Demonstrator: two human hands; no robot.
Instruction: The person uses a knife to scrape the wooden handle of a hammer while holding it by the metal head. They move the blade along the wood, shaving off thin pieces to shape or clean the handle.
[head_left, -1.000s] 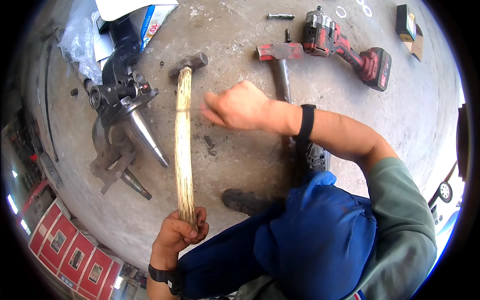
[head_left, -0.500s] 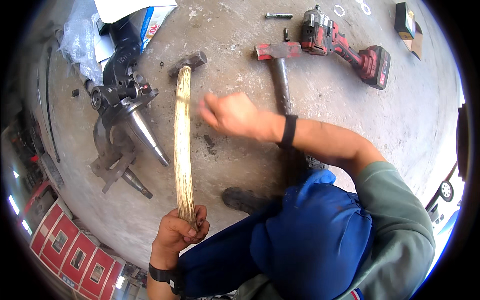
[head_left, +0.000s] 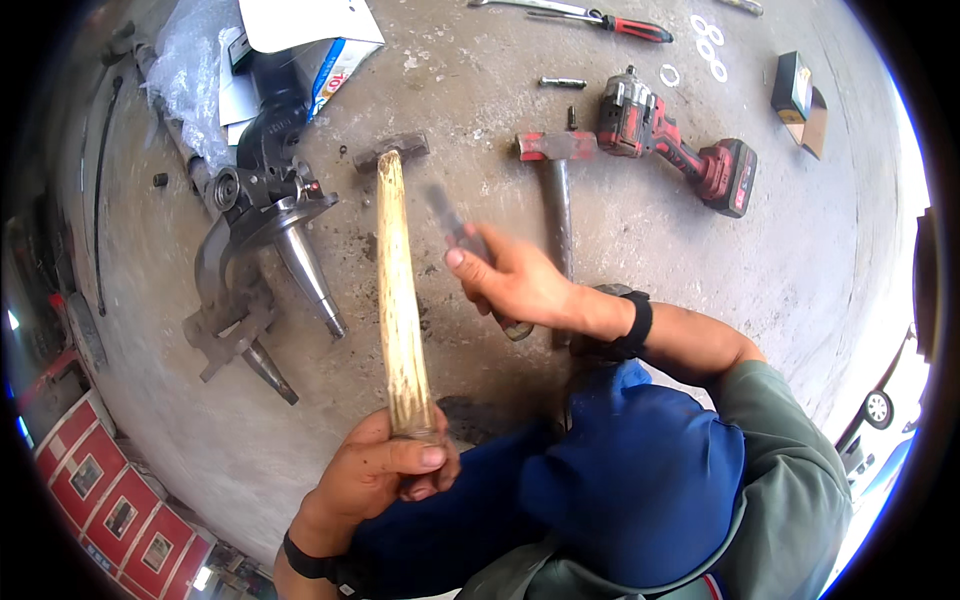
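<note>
My left hand is closed round the lower end of a pale, rough wooden shaft. The shaft's upper end overlaps a dark hammer head; I cannot tell whether they are joined. My right hand, right of the shaft, is closed on a blade-like tool with a motion-blurred metal end, held clear of the wood. Beyond that hand a red-headed sledgehammer lies on the concrete floor.
Steering knuckles lie at left beside plastic wrap and a carton. A red impact wrench, bolts, washers, a screwdriver and a small open box lie across the back and right.
My right hand has moved down and turned, showing more of the tool in it. The view has shifted, bringing wrenches and a screwdriver in at the top. My left hand still grips the shaft.
</note>
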